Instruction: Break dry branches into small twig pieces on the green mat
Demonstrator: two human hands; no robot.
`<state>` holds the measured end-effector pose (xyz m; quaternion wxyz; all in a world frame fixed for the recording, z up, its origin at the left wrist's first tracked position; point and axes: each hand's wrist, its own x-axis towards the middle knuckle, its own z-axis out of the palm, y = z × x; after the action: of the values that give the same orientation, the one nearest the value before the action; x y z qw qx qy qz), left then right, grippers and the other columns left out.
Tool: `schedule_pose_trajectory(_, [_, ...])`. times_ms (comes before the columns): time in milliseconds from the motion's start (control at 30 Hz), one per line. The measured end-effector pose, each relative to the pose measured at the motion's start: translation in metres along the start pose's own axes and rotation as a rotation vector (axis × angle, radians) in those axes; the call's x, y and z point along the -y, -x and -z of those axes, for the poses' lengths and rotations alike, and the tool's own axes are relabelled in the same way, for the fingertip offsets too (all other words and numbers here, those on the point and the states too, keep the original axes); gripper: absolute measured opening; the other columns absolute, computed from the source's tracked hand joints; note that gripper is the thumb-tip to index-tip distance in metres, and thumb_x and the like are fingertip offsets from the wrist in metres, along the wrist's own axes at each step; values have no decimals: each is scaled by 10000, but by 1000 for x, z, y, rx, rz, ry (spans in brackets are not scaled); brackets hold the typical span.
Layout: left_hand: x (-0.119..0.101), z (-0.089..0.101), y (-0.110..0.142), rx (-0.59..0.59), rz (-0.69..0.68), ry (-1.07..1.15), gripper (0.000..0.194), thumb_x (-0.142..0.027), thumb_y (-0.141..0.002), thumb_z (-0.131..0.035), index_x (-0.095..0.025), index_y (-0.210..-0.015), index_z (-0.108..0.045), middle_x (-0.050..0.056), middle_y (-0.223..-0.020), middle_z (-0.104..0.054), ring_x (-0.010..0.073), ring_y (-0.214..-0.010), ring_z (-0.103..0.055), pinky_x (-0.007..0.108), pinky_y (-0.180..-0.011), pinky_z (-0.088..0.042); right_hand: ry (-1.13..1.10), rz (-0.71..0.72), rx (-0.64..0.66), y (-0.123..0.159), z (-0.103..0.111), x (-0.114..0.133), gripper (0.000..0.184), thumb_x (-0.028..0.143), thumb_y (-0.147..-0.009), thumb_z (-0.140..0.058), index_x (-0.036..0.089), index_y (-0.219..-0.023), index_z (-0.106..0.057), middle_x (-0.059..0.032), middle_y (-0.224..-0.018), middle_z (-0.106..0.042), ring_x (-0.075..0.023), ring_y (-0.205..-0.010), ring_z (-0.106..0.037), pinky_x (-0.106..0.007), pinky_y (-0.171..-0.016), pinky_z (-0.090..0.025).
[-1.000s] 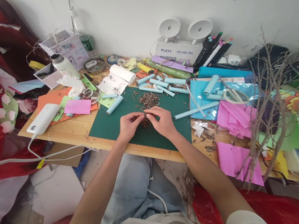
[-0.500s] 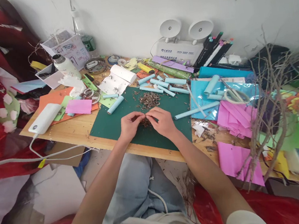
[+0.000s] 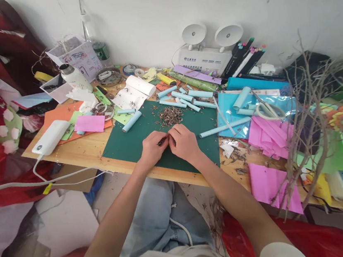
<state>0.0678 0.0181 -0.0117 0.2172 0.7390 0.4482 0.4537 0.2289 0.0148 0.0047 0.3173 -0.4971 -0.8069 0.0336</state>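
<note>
My left hand (image 3: 153,148) is closed around a clump of dark dried plant bits (image 3: 162,141), part of which shows between thumb and fingers. Against it, my right hand (image 3: 183,143) has its fingers curled in, with their tips meeting the left hand; what it holds, if anything, is hidden. Both hands are over the front half of a green cutting mat (image 3: 123,145). Just beyond the fingers lies a loose pile of brown dried plant pieces (image 3: 170,115). Several rolled light-blue paper tubes (image 3: 201,94) lie behind the pile, and one long tube (image 3: 221,128) is to its right.
At the left are a white power bank (image 3: 50,138) with a cable, coloured paper and a white bottle (image 3: 74,77). Scissors (image 3: 269,110), pink paper (image 3: 274,184) and upright dry twigs (image 3: 311,136) crowd the right side. A twin-head emergency lamp (image 3: 203,58) stands by the wall.
My fingers have gone from a fingertip pinch to a more curled grip, the hands pressed together. A dark clump now shows in my left hand, and the bits beneath the hands are out of sight.
</note>
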Motion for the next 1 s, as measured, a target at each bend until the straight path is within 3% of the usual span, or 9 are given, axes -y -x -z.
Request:
schedule_pose_trajectory(67, [-1,0,0,-35,13,-11,140,-248,-878,-607,-190,-857,-733,46,-831,-727,150,-758,-645,275,-736,-514,-10,-4,-18,-1,1,-2,189,171,-914,-469,198,-836,-639,-93,-891,-653,-217,-890,-587,-312,-738,-475])
schedule_pose_trajectory(233, [1,0,-5,-137,280,165,159,-333,-835,-678,-200,-861,-761,42,-866,-757,174,-762,-685,294,-737,-556,-284,-111,-88,-4,2,-8,178,191,-905,-524,215,-902,-700,-61,-907,-705,-187,-828,-653,-311,-774,-535])
schedule_pose_trajectory(333, [4,-1,-5,-147,365,262,187,-362,-802,-710,-194,-864,-766,45,-872,-761,189,-768,-694,308,-739,-570,-400,-147,-83,-6,1,-8,161,200,-871,-574,221,-922,-726,-52,-912,-721,-182,-784,-670,-317,-754,-564])
schedule_pose_trajectory(567, [5,0,-3,-49,348,363,209,-353,-812,-701,-185,-925,-754,57,-904,-757,188,-800,-701,309,-769,-578,-467,-158,-80,-6,0,-8,168,283,-897,-600,231,-963,-746,-56,-952,-718,-174,-811,-675,-289,-687,-563])
schedule_pose_trajectory(1000, [1,1,-4,4,242,183,165,-334,-835,-656,-188,-856,-731,33,-818,-730,148,-703,-648,267,-695,-537,-175,-56,9,-2,-1,-4,177,169,-936,-443,193,-889,-612,-76,-894,-642,-199,-870,-587,-311,-784,-470])
